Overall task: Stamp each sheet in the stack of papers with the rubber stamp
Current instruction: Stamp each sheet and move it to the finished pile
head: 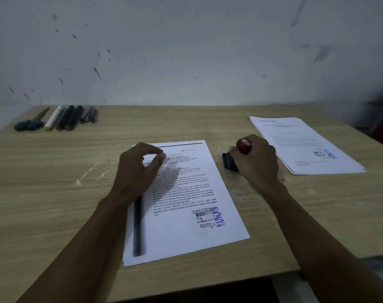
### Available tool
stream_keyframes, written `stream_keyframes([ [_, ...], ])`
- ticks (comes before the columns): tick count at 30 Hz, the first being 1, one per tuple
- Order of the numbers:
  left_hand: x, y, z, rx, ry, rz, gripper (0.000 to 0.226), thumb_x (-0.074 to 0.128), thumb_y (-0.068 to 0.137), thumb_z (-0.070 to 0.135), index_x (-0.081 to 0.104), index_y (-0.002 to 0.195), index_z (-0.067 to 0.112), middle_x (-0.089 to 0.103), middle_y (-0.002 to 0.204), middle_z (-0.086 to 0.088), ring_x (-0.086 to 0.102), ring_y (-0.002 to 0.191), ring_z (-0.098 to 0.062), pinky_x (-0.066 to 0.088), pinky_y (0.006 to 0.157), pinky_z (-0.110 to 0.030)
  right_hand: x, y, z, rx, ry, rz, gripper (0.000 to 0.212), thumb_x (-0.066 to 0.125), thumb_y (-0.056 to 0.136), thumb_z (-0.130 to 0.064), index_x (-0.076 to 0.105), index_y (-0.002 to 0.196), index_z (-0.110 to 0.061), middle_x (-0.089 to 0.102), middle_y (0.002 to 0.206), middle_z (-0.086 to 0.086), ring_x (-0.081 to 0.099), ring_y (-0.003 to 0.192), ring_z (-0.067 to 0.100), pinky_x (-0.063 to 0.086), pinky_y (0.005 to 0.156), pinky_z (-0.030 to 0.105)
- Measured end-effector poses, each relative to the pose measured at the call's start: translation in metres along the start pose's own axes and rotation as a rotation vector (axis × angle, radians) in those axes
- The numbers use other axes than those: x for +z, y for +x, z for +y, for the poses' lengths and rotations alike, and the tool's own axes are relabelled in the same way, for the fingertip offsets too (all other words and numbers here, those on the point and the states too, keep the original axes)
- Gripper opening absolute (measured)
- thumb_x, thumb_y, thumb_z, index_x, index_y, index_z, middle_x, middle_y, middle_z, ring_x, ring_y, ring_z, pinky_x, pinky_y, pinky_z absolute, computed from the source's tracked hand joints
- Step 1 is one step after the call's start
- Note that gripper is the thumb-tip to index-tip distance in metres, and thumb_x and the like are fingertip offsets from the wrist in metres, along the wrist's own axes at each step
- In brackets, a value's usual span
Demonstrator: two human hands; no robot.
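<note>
Landmark: the stack of papers lying in the middle of the wooden surface, nearest you.
Top sheet: it already carries a purple stamp mark at its lower right corner, beside the printed logo; a dark printed bar runs down its left margin.
Left hand: your wrist lies over the upper left part of the stack, fingers curled above the page with thumb and forefinger close together; whether this grip actually pinches the sheet's edge cannot be told.
Right hand: just right of the stack's top corner, its grip is closed around the rubber stamp, the red knob showing between your fingers.
Ink pad: a dark block on the surface just right of the stack, under your right hand; the stamp's base is hidden, so contact with it cannot be told.
Second pile: farther right of the stack, well apart, its top sheet also showing a purple mark.
Pens and markers: a row far left beyond the stack, against the wall.
</note>
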State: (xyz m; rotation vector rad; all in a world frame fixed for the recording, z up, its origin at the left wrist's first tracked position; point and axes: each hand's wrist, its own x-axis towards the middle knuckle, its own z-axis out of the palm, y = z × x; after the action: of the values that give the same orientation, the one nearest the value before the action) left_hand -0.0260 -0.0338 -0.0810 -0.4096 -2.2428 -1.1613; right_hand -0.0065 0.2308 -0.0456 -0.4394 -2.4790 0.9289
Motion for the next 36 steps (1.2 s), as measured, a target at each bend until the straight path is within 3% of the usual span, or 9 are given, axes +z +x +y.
stream_keyframes([
  [5,-0.009,0.003,-0.005,-0.069,0.008,0.097,0.005,0.070,0.085,0.011,0.073,0.083,0.014,0.069,0.084,0.004,0.060,0.083,0.000,0.039,0.068,-0.003,0.014,0.010,-0.004,-0.018,-0.082,-0.024,0.036,0.067,0.077,-0.048,0.064,0.104,-0.025,0.068,0.099,0.003,0.064,0.093,0.026,0.053,0.081,0.039],
  [16,-0.012,0.003,-0.006,-0.091,0.018,0.104,0.004,0.069,0.085,0.013,0.073,0.084,0.015,0.070,0.085,0.005,0.058,0.084,0.002,0.037,0.070,-0.001,0.014,0.017,-0.009,-0.083,-0.092,-0.086,0.028,0.069,0.081,-0.036,0.064,0.108,-0.028,0.068,0.103,0.002,0.063,0.098,0.026,0.052,0.083,0.038],
  [21,-0.012,0.003,-0.006,-0.109,0.015,0.101,0.005,0.069,0.085,0.013,0.074,0.084,0.015,0.070,0.084,0.006,0.058,0.083,0.001,0.037,0.069,-0.002,0.015,0.018,-0.009,-0.066,-0.004,-0.138,0.046,0.070,0.083,-0.036,0.057,0.127,-0.030,0.065,0.122,0.001,0.058,0.114,0.026,0.048,0.094,0.040],
  [25,-0.014,0.003,-0.004,-0.106,0.016,0.103,0.004,0.070,0.084,0.012,0.074,0.084,0.015,0.069,0.083,0.007,0.059,0.082,0.000,0.039,0.069,-0.006,0.016,0.015,-0.010,-0.006,0.024,-0.136,0.068,0.073,0.080,-0.043,0.043,0.139,-0.028,0.062,0.125,0.006,0.057,0.116,0.028,0.047,0.095,0.040],
  [28,-0.017,0.001,-0.003,-0.130,0.037,0.094,0.004,0.071,0.083,0.013,0.073,0.087,0.013,0.070,0.087,0.004,0.063,0.085,-0.007,0.042,0.072,-0.018,0.008,0.005,-0.013,0.045,0.012,-0.088,0.080,0.077,0.075,-0.045,0.033,0.139,-0.027,0.064,0.110,0.008,0.061,0.105,0.029,0.048,0.089,0.041],
  [31,-0.019,-0.001,-0.005,-0.192,0.146,0.071,0.019,0.072,0.083,0.019,0.072,0.097,0.007,0.071,0.099,-0.008,0.063,0.094,-0.021,0.042,0.082,-0.026,-0.004,-0.017,-0.011,0.073,-0.057,-0.080,0.066,0.077,0.073,-0.050,0.039,0.121,-0.024,0.064,0.099,0.003,0.064,0.089,0.026,0.054,0.080,0.044],
  [33,-0.022,-0.002,-0.009,-0.290,0.280,-0.027,0.038,0.068,0.080,0.038,0.070,0.103,0.007,0.067,0.105,-0.014,0.060,0.102,-0.031,0.044,0.087,-0.035,-0.010,-0.037,-0.006,0.073,-0.149,-0.157,0.049,0.072,0.076,-0.053,0.049,0.111,-0.026,0.066,0.096,0.000,0.065,0.085,0.023,0.054,0.079,0.042],
  [36,-0.022,-0.005,-0.008,-0.362,0.544,-0.240,0.055,0.061,0.074,0.061,0.064,0.097,0.011,0.060,0.105,-0.014,0.053,0.105,-0.036,0.042,0.087,-0.042,-0.012,-0.067,-0.001,0.016,-0.255,-0.293,0.049,0.067,0.078,-0.062,0.064,0.113,-0.027,0.068,0.109,-0.003,0.064,0.098,0.018,0.054,0.083,0.038],
])
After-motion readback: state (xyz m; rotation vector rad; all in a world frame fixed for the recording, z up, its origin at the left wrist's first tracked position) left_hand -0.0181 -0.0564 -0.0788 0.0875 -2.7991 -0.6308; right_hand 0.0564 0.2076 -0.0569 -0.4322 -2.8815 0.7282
